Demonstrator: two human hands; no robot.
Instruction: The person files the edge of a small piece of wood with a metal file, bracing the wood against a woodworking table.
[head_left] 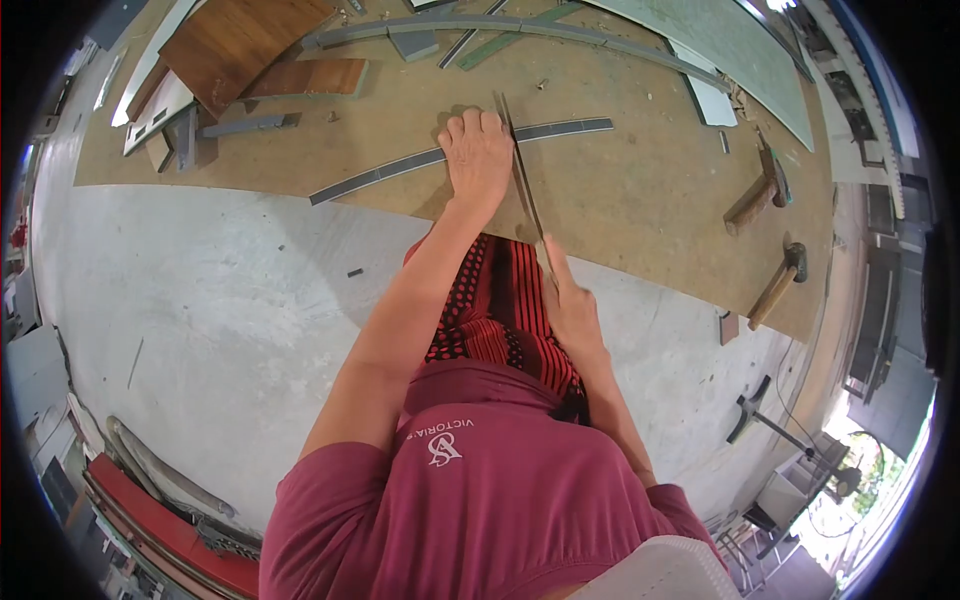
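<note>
A long narrow grey strip with light edges lies at a slant across the worktable near its front edge. My left hand presses on the strip near its middle, fingers curled over it. Just right of those fingers, the thin blade of a handsaw crosses the strip. My right hand is closed round the saw's handle, close to my body at the table edge; most of the handle is hidden by the hand. The strip's right end reaches past the blade.
On the brown worktable, two hammers lie at the right. Wooden boards are piled at the back left. A long grey bar and a pale green panel lie at the back. A stand is on the floor.
</note>
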